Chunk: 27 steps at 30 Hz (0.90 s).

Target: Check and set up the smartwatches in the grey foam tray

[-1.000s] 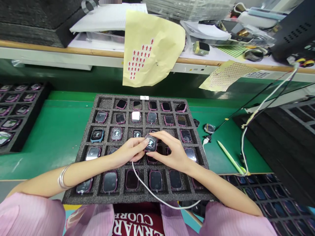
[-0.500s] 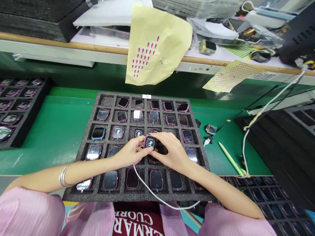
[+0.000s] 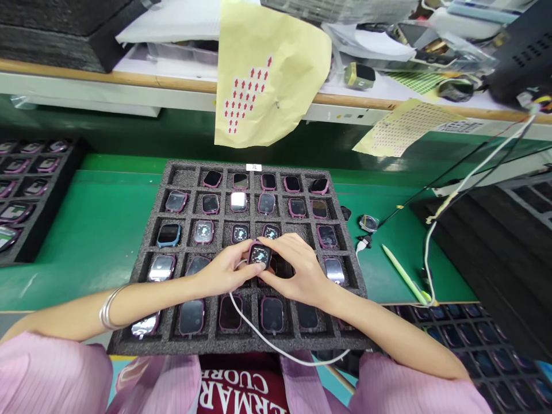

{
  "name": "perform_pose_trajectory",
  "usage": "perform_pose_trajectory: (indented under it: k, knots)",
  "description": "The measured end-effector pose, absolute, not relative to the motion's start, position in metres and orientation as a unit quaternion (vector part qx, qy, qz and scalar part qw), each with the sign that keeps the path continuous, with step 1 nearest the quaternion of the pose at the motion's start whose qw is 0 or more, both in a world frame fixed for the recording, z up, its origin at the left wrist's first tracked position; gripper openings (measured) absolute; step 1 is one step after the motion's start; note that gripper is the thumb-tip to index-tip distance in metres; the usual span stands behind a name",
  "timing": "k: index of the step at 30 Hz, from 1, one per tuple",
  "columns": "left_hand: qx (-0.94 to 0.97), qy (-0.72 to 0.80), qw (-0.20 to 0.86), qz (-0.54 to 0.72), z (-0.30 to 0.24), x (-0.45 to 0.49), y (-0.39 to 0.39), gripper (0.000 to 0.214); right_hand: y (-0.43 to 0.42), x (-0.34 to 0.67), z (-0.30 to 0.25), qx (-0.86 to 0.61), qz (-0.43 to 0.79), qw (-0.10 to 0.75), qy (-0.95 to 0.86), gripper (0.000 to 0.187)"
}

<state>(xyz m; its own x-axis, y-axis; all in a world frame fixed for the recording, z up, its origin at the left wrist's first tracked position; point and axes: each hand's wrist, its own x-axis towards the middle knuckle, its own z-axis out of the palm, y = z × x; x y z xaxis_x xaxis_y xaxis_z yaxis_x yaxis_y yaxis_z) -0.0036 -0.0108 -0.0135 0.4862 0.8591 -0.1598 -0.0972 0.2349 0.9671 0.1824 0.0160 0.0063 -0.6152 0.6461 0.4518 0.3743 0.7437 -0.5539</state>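
Squarely over the middle of the dark foam tray (image 3: 181, 344), a small smartwatch body (image 3: 260, 255) is pinched between both hands: a rounded square with a glossy black face lit by a pale dial and framed by a plum-coloured bezel. The left hand (image 3: 224, 273) has its fingers closed on the watch's near-left edge and the right hand (image 3: 299, 270) clamps it from the far-right side, while a thin white cable (image 3: 268, 344) loops away beneath it across the tray's front rim. Around them, the tray's coarse, spongy grid of square pockets holds matching watches (image 3: 272, 313) lying flat, most with dark screens.
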Motion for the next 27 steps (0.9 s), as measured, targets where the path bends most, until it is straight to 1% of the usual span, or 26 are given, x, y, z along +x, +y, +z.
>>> perform_pose_trajectory:
  k: [5, 11, 13, 15, 17, 19, 22, 27]
  knots:
    - [0.52, 0.367, 0.691, 0.343, -0.018, -0.004, -0.012, 0.025, 0.014, 0.182, 0.006, -0.3, 0.212, 0.328, -0.871, 0.04]
    - [0.5, 0.36, 0.696, 0.369, -0.013, -0.004, -0.01, 0.026, 0.016, 0.183, 0.005, -0.291, 0.229, 0.335, -0.866, 0.042]
    - [0.477, 0.352, 0.718, 0.365, -0.008, -0.004, -0.01, 0.027, 0.021, 0.187, 0.005, -0.272, 0.279, 0.335, -0.858, 0.046]
    - [0.451, 0.335, 0.754, 0.341, -0.002, -0.006, -0.009, 0.031, 0.027, 0.191, 0.007, -0.244, 0.371, 0.326, -0.835, 0.047]
    - [0.439, 0.3, 0.786, 0.316, 0.001, -0.009, -0.009, 0.033, 0.033, 0.194, 0.009, -0.219, 0.463, 0.317, -0.798, 0.039]
    - [0.44, 0.268, 0.802, 0.304, 0.002, -0.012, -0.009, 0.033, 0.035, 0.195, 0.01, -0.203, 0.514, 0.323, -0.768, 0.03]
    - [0.442, 0.267, 0.804, 0.296, -0.001, -0.013, -0.01, 0.035, 0.035, 0.192, 0.008, -0.201, 0.526, 0.349, -0.749, 0.026]
    - [0.437, 0.271, 0.805, 0.297, -0.004, -0.012, -0.011, 0.039, 0.034, 0.19, 0.004, -0.211, 0.525, 0.361, -0.741, 0.028]
